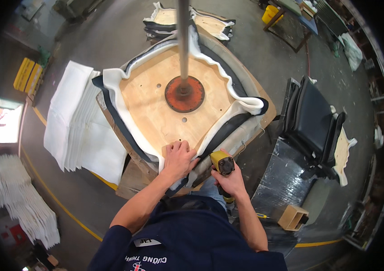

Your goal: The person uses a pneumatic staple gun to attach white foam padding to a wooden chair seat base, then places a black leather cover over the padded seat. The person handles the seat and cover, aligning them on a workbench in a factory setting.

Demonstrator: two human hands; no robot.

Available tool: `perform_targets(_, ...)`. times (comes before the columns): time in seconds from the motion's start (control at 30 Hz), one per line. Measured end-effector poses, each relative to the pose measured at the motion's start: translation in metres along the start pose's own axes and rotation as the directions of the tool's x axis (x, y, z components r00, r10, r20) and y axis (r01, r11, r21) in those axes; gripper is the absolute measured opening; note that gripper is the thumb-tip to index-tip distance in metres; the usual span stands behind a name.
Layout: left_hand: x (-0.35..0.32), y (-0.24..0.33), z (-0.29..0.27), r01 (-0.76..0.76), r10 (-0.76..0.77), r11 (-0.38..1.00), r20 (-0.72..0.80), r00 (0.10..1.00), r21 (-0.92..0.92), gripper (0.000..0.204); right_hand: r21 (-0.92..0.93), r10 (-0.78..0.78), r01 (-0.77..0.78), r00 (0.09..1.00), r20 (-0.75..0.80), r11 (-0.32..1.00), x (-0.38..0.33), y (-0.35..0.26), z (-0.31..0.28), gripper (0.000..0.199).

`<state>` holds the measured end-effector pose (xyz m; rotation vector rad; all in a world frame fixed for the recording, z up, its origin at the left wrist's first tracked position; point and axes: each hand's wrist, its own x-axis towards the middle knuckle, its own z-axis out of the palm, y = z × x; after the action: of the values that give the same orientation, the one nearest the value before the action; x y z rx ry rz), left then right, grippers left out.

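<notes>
A square plywood seat panel (pixel 149 106) lies underside up on a padded work stand (pixel 259 92). White padding (pixel 119 97) and a black cover (pixel 221 135) stand up loosely around its edges. A round red press plate (pixel 169 101) on a metal rod (pixel 183 40) rests on the middle of the wood. At the near corner, my left hand (pixel 178 161) is closed over the cover and padding, its fingertips on the plywood and its thumb by the black cover. My right hand (pixel 231 180) grips a yellow and black staple gun (pixel 221 161), held just right of that corner.
Stacked white padding sheets (pixel 72 117) stand at left, with another pile (pixel 22 198) nearer. Black cushioned seats (pixel 311 119) are stacked on a bench (pixel 280 180) at right, near a small wooden box (pixel 292 217). More padded panels (pixel 162 17) lie beyond the stand. A yellow bucket (pixel 271 16) sits far right.
</notes>
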<state>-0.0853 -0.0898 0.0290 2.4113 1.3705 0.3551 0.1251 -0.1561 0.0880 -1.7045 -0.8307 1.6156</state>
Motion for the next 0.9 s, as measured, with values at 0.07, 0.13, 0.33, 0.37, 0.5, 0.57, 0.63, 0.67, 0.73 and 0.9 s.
perform_targets(0.07,0.006,-0.009,0.003,-0.062,0.06,0.998,-0.069,0.996,-0.022,0.024,0.04,0.046,-0.047,0.999,0.026,0.998,0.002,-0.007,0.005,0.082)
perform_targets(0.13,0.009,-0.012,0.004,-0.034,0.026,0.996,-0.1,0.995,-0.081,0.022,0.066,0.062,-0.064,0.997,0.042,0.996,0.004,-0.011,0.009,0.08)
perform_targets(0.33,0.009,-0.024,0.009,0.034,-0.062,0.976,-0.121,0.991,-0.216,0.023,-0.056,0.132,-0.126,0.985,0.115,0.99,0.021,-0.034,0.029,0.078)
perform_targets(0.37,0.008,-0.029,0.01,0.044,-0.072,0.973,-0.117,0.99,-0.228,0.024,-0.092,0.156,-0.145,0.98,0.121,0.985,0.025,-0.037,0.035,0.078)
perform_targets(0.5,0.011,-0.031,0.018,0.074,-0.124,0.959,-0.17,0.978,-0.274,0.021,-0.159,0.219,-0.205,0.973,0.075,0.966,0.037,-0.051,0.045,0.077)
perform_targets(0.57,0.011,-0.033,0.022,0.097,-0.149,0.954,-0.167,0.975,-0.284,0.02,-0.225,0.252,-0.234,0.966,0.054,0.946,0.042,-0.058,0.053,0.077)
perform_targets(0.63,0.01,-0.031,0.031,0.103,-0.16,0.953,-0.183,0.97,-0.286,0.019,-0.291,0.285,-0.267,0.958,0.022,0.919,0.044,-0.063,0.06,0.077)
perform_targets(0.67,0.011,-0.033,0.031,0.096,-0.154,0.955,-0.194,0.969,-0.279,0.019,-0.296,0.284,-0.268,0.959,0.011,0.917,0.046,-0.065,0.062,0.077)
perform_targets(0.73,0.01,-0.037,0.032,0.086,-0.141,0.953,-0.176,0.974,-0.29,0.021,-0.301,0.28,-0.27,0.96,-0.011,0.914,0.046,-0.063,0.066,0.076)
perform_targets(0.9,0.013,-0.043,0.023,0.041,-0.078,0.962,-0.127,0.989,-0.268,0.025,-0.308,0.272,-0.264,0.962,-0.018,0.914,0.044,-0.066,0.071,0.075)
